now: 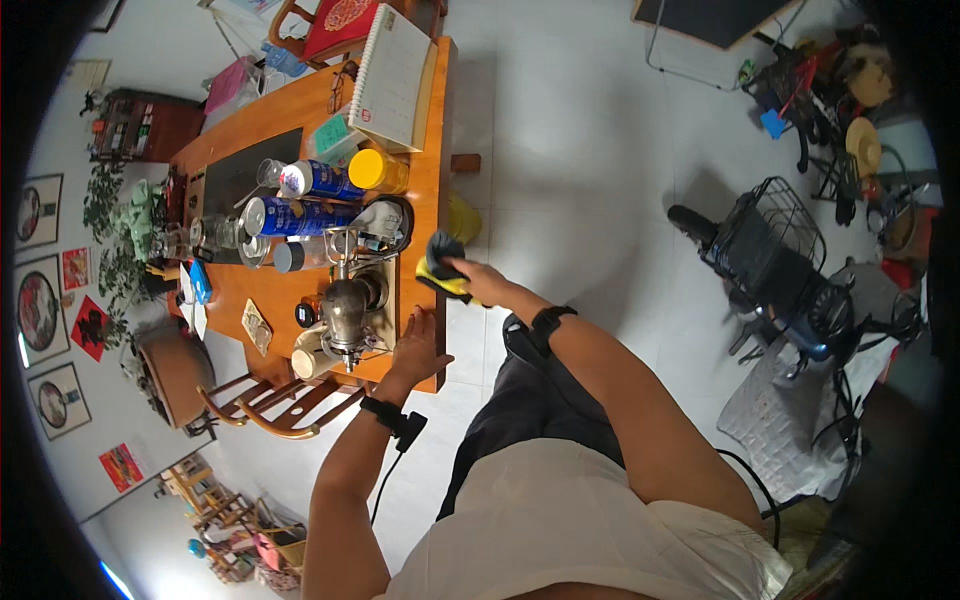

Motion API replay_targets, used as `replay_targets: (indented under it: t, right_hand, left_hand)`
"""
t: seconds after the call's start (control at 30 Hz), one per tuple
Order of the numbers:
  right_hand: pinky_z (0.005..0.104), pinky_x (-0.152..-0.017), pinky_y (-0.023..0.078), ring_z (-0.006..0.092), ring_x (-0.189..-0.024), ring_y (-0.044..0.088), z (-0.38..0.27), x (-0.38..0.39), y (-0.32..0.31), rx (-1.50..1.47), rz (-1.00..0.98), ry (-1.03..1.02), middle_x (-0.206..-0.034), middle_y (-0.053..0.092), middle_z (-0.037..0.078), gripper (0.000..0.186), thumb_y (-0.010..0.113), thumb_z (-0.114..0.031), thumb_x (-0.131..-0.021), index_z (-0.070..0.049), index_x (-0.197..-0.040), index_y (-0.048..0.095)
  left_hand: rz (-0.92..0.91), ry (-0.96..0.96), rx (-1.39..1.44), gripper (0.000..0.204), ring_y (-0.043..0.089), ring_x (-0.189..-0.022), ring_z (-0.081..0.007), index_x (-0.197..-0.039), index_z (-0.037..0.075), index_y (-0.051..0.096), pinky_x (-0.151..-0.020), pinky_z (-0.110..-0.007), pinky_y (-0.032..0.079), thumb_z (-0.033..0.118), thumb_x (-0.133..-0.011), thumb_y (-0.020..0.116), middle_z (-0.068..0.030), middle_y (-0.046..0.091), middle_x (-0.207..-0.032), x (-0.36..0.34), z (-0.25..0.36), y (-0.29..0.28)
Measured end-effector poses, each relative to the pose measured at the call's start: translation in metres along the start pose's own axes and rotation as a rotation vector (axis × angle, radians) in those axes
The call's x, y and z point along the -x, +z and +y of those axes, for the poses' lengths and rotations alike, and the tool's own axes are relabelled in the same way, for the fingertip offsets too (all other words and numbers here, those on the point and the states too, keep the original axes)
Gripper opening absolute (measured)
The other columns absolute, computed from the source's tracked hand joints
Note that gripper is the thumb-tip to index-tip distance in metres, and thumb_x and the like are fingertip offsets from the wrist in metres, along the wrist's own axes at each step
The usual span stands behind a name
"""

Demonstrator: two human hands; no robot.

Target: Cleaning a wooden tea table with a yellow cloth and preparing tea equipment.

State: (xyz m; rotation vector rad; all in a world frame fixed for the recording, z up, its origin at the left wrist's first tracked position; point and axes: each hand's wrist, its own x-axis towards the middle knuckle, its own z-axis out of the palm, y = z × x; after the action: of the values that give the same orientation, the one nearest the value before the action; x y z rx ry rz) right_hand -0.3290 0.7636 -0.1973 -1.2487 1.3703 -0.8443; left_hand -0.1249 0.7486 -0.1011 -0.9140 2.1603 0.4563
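Observation:
My right hand (478, 283) is closed around a yellow and dark grey cloth (440, 268), bunched up just off the edge of the wooden table (428, 180). At that same edge my left hand (416, 352) lies on the tabletop with its fingers spread, holding nothing. Close to its fingers stands a silver metal device (346, 308) with a rounded body, on a pale base. A cream-coloured cup or jar (312, 360) sits beside the device. Just beyond the cloth, a dark oval tray (403, 228) holds small items.
Blue cans (300, 216), a yellow-lidded jar (378, 171) and a spiral desk calendar (392, 82) crowd the table. Wooden chairs (290, 410) stand at its left end. A yellow bin (463, 218) is on the floor beside it. An electric scooter (770, 260) is parked at right.

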Motion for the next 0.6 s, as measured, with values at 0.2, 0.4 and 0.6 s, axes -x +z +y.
replay_targets:
  t: [0.2, 0.4, 0.6]
  right_hand:
    - [0.0382, -0.100, 0.041, 0.0324, -0.121, 0.051, 0.003, 0.019, -0.058, 0.084, -0.093, 0.145, -0.136, 0.050, 0.018, 0.062, 0.046, 0.005, -0.083, -0.016, -0.141, 0.044]
    - [0.0366, -0.098, 0.042, 0.0310, -0.120, 0.053, -0.073, 0.002, -0.165, 0.127, 0.128, 0.327, -0.138, 0.049, 0.016, 0.057, 0.052, -0.001, -0.088, -0.015, -0.143, 0.041]
    - [0.0377, -0.104, 0.038, 0.0317, -0.123, 0.050, -0.050, -0.033, -0.228, 0.177, 0.199, 0.164, -0.135, 0.051, 0.017, 0.059, 0.055, -0.001, -0.086, -0.013, -0.141, 0.042]
  left_hand:
    - [0.078, 0.100, 0.193, 0.071, 0.049, -0.119, -0.0395, -0.129, -0.004, 0.047, -0.100, -0.042, 0.042, 0.042, -0.079, 0.070, -0.0260, 0.050, -0.128, -0.015, 0.020, -0.058]
    - [1.214, 0.103, 0.336, 0.032, 0.062, -0.088, -0.0391, -0.106, -0.001, 0.064, -0.079, -0.044, 0.050, 0.022, -0.084, 0.066, -0.0223, 0.064, -0.095, -0.037, 0.024, -0.203]
    - [1.136, -0.229, 0.276, 0.050, 0.050, -0.115, -0.0352, -0.124, 0.000, 0.054, -0.092, -0.040, 0.046, 0.027, -0.084, 0.066, -0.0197, 0.056, -0.123, -0.116, -0.023, -0.299]
